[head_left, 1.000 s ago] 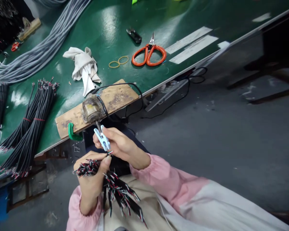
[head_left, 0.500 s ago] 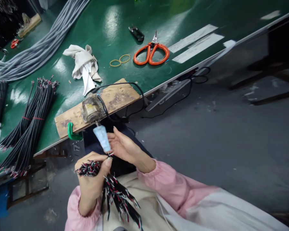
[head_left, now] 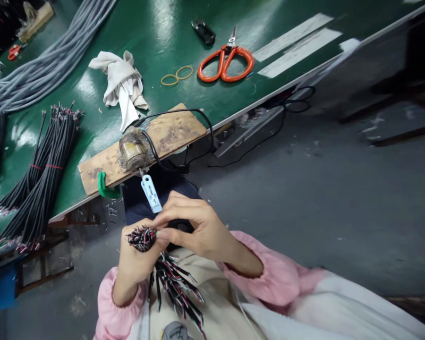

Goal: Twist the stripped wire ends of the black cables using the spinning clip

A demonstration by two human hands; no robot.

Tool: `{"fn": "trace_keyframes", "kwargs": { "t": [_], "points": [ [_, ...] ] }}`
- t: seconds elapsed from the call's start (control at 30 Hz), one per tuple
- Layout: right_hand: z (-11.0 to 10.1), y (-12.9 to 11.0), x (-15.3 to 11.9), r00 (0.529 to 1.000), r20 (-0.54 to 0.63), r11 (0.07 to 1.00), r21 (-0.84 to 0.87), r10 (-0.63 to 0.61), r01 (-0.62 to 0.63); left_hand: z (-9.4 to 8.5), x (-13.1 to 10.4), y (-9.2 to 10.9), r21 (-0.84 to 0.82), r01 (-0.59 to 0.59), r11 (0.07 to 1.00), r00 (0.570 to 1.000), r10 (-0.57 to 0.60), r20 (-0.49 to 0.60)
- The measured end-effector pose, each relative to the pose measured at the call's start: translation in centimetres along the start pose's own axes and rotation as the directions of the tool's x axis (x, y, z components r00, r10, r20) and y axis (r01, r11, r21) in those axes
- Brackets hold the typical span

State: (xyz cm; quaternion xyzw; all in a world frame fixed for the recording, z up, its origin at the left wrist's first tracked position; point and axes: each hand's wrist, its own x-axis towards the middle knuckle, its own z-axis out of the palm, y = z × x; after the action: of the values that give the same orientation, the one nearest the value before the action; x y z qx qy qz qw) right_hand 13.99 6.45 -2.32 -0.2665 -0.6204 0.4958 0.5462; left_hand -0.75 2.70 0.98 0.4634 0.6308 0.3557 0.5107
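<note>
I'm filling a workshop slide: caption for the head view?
Left hand grips a bundle of black wires, right hand at its tips, near a light-blue clothespin.

Shows 1 pair of orange-handled scissors (head_left: 230, 48) near the front edge of the green table (head_left: 156, 45), with black snips (head_left: 203, 32) farther in from that edge. Has 2 yellow bands (head_left: 177, 76) touching, left of the scissors, then 1 crumpled whitish cloth (head_left: 122, 80). Has 2 white strips (head_left: 300, 53) right of the scissors, roughly parallel to the front edge.

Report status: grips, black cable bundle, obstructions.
Left grip closed on black cable bundle. Right grip at its ends. Pale blue plastic clip close ahead, possible snag.
</note>
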Motion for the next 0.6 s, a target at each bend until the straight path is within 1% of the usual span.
{"fn": "trace_keyframes", "kwargs": {
  "t": [0.03,0.1,0.17,0.23,0.3,0.33,0.37,0.4,0.47,0.53,0.57,0.6],
  "points": [
    [0.1,-0.2,0.1,1.000,-0.008,0.999,-0.029,-0.027,0.027,0.1,0.1,-0.1,-0.006,-0.007,1.000,1.000,0.007,0.002],
    [0.4,-0.4,0.2,0.998,-0.056,0.997,-0.076,-0.031,0.027,0.3,0.1,-0.4,-0.010,-0.031,0.999,0.999,0.031,-0.043],
    [0.5,-0.1,0.1,0.993,-0.119,0.994,-0.107,0.024,-0.037,0.3,0.1,-0.6,-0.013,-0.056,0.998,0.991,0.054,-0.125],
    [0.5,0.3,-0.2,0.984,-0.152,0.989,-0.103,0.091,-0.107,0.3,0.0,-0.7,-0.027,-0.071,0.997,0.980,0.065,-0.189],
    [0.5,0.8,-0.5,0.978,-0.167,0.987,-0.078,0.126,-0.140,0.2,-0.1,-0.8,-0.048,-0.074,0.996,0.976,0.062,-0.207],
    [0.6,1.0,-0.7,0.977,-0.176,0.988,-0.073,0.122,-0.136,0.1,-0.1,-0.8,-0.053,-0.072,0.996,0.976,0.060,-0.209],
    [0.7,1.2,-0.9,0.977,-0.194,0.990,-0.085,0.094,-0.112,0.1,-0.1,-0.9,-0.053,-0.070,0.996,0.976,0.058,-0.212],
    [0.8,1.2,-1.1,0.975,-0.221,0.991,-0.120,0.036,-0.064,0.1,-0.1,-0.9,-0.049,-0.068,0.997,0.974,0.056,-0.218],
    [1.1,1.3,-1.6,0.956,-0.261,0.967,-0.245,-0.135,0.070,0.2,-0.1,-1.1,-0.037,-0.064,0.997,0.968,0.053,-0.246],
    [1.4,1.2,-2.1,0.932,-0.229,0.917,-0.350,-0.279,0.189,0.2,-0.1,-1.4,-0.035,-0.060,0.998,0.956,0.048,-0.289],
    [1.5,1.2,-2.3,0.928,-0.204,0.903,-0.367,-0.311,0.222,0.2,-0.1,-1.5,-0.038,-0.061,0.997,0.950,0.047,-0.310],
    [1.6,1.2,-2.5,0.930,-0.197,0.904,-0.364,-0.311,0.225,0.2,0.0,-1.6,-0.043,-0.065,0.997,0.943,0.047,-0.329]
  ]
}}
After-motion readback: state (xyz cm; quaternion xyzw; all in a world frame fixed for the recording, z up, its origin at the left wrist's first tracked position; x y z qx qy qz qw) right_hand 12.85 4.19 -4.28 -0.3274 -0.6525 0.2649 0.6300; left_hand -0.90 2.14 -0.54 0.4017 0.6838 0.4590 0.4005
